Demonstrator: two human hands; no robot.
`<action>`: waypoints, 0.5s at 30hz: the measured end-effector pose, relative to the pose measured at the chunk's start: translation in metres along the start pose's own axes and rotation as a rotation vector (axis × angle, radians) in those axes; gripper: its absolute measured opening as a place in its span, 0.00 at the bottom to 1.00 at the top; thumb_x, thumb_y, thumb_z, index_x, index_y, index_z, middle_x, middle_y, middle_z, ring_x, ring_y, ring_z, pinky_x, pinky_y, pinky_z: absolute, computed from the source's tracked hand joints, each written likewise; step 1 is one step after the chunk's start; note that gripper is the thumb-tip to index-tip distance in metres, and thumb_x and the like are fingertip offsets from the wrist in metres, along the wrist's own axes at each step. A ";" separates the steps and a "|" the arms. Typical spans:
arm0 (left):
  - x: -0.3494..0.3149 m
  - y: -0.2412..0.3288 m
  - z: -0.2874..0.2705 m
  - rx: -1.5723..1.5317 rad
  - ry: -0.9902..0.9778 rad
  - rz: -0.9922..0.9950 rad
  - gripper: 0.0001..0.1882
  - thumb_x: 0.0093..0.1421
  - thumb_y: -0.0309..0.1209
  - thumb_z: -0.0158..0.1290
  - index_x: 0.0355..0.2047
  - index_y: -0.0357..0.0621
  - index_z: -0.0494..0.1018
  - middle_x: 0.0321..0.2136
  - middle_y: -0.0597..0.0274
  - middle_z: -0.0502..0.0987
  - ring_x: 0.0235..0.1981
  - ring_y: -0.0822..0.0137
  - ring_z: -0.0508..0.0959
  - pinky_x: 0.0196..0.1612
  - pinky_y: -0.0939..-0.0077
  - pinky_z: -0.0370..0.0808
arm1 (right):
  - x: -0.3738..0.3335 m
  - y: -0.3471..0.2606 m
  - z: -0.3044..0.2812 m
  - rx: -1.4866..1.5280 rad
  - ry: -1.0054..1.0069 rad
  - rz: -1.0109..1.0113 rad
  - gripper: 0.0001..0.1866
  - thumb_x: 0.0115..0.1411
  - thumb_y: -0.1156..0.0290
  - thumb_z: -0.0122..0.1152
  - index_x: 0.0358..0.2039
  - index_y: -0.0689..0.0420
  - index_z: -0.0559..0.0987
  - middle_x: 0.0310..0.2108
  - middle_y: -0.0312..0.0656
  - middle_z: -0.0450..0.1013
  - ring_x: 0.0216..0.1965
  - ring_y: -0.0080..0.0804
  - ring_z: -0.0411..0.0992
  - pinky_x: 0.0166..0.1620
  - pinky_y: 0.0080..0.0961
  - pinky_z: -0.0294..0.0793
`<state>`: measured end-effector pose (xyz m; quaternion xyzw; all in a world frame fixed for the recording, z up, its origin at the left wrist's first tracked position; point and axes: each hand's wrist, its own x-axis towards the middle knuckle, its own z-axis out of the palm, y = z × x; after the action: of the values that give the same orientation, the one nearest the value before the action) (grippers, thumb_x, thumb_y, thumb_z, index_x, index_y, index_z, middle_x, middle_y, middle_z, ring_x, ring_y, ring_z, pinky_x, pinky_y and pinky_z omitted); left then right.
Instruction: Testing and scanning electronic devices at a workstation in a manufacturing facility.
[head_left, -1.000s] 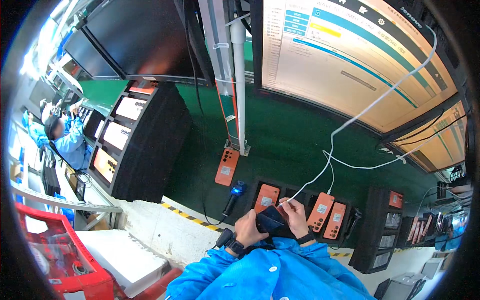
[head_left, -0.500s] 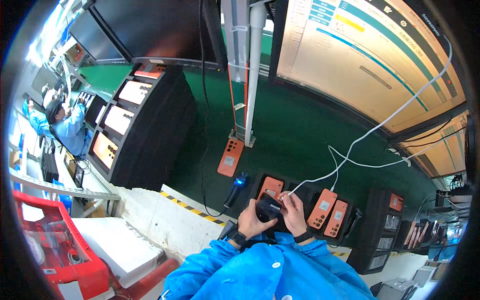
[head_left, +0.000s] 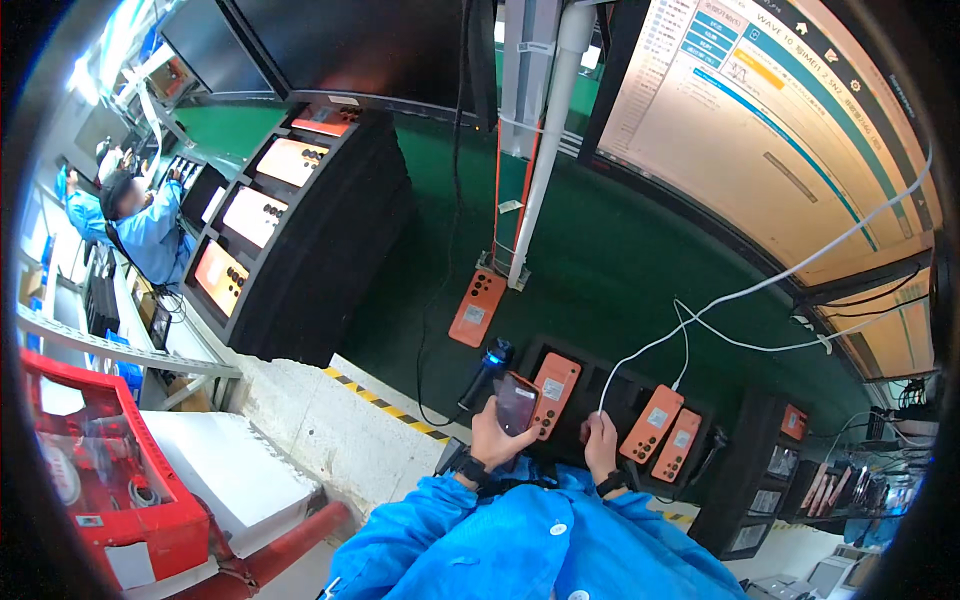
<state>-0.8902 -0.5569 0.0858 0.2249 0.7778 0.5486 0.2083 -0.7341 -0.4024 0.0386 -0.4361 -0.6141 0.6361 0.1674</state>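
My left hand (head_left: 495,440) is closed around a smartphone (head_left: 516,404), its dark screen facing up. Just to its right, an orange phone (head_left: 556,392) lies back up in a black tray (head_left: 622,388). My right hand (head_left: 600,442) pinches the end of a white cable (head_left: 612,372), apart from the held phone; the plug itself is hidden by the fingers. Two more orange phones, one (head_left: 652,424) with another white cable at its top and one (head_left: 677,446) beside it, rest in the tray's right part. A handheld scanner (head_left: 487,372) with a blue light lies beyond my left hand.
Stacked black trays (head_left: 310,235) holding phones rise at the left, and another tray stack (head_left: 750,470) stands at the right. One orange phone (head_left: 477,308) lies by the post (head_left: 540,150) on the green mat. A lit monitor (head_left: 760,130) overhangs the far right. Co-workers sit far left.
My hands have moved apart: the left has carried the phone leftward, tilting it upright, and the right has drawn the cable end away from it. The whole view has shifted slightly.
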 end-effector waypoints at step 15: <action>-0.006 0.004 -0.007 0.128 -0.067 0.048 0.33 0.38 0.43 0.68 0.40 0.35 0.70 0.30 0.50 0.80 0.30 0.59 0.82 0.35 0.68 0.77 | -0.010 0.016 0.014 -0.753 0.189 -0.279 0.12 0.60 0.65 0.49 0.23 0.59 0.68 0.18 0.56 0.68 0.22 0.58 0.69 0.23 0.47 0.65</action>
<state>-0.8891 -0.5648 0.0922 0.2745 0.7984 0.4947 0.2061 -0.7340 -0.4216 0.0255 -0.4358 -0.8391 0.2954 0.1367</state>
